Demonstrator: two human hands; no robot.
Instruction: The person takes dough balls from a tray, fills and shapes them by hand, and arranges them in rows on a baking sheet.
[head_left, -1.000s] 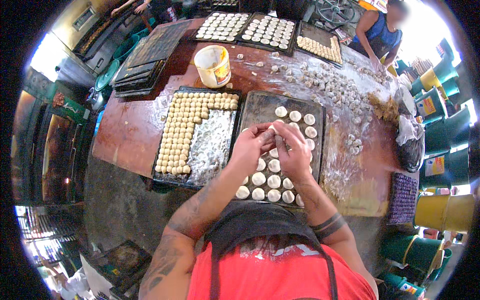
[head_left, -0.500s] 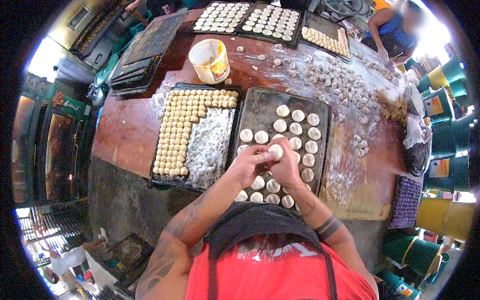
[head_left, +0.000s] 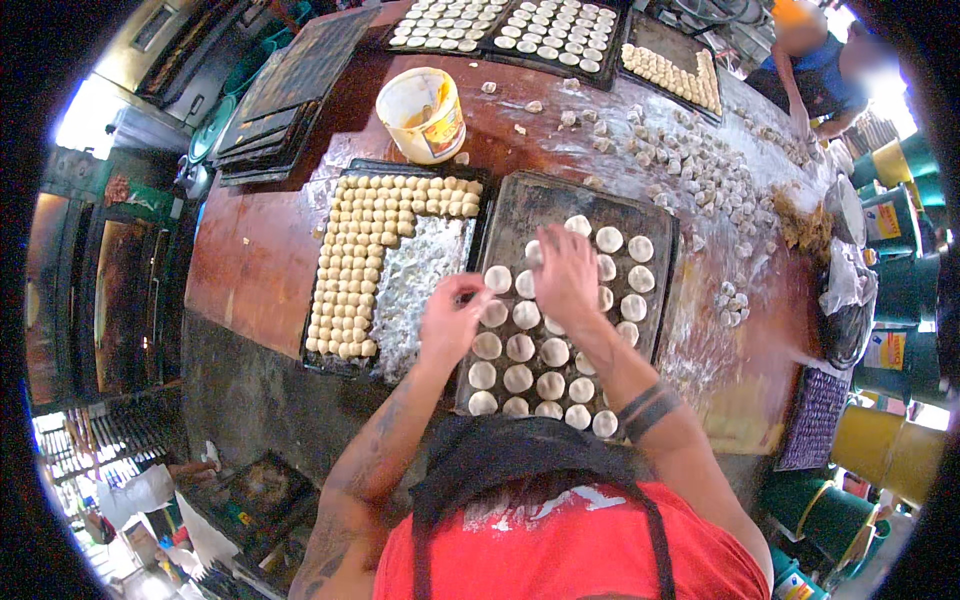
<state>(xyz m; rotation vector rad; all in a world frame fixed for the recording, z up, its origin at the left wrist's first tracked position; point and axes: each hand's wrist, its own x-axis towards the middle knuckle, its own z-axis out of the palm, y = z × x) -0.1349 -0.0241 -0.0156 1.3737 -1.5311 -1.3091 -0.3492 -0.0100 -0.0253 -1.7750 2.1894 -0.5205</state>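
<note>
A dark baking tray (head_left: 640,215) lies in front of me with rows of flat white dough rounds (head_left: 551,386). My right hand (head_left: 568,275) is over its upper left part, fingers bent down around a dough round (head_left: 535,253) at the left end of the far rows. My left hand (head_left: 452,318) hovers at the tray's left edge, fingers loosely curled and apart, with no dough visible in it; it is slightly blurred. Left of it, a second tray (head_left: 312,362) holds rows of small yellowish dough balls (head_left: 348,265) beside a floured bare area.
A white bucket (head_left: 420,115) with orange smears stands behind the ball tray. Stacked dark trays (head_left: 290,95) are at far left. Floury dough pieces (head_left: 690,160) cover the table's right. More filled trays (head_left: 560,40) line the back. Two people work at far right; green buckets (head_left: 900,290) stand there.
My hands have separated. The right has carried the dough round from between both hands up to the tray's far rows; the left has drawn back left. The view has shifted slightly.
</note>
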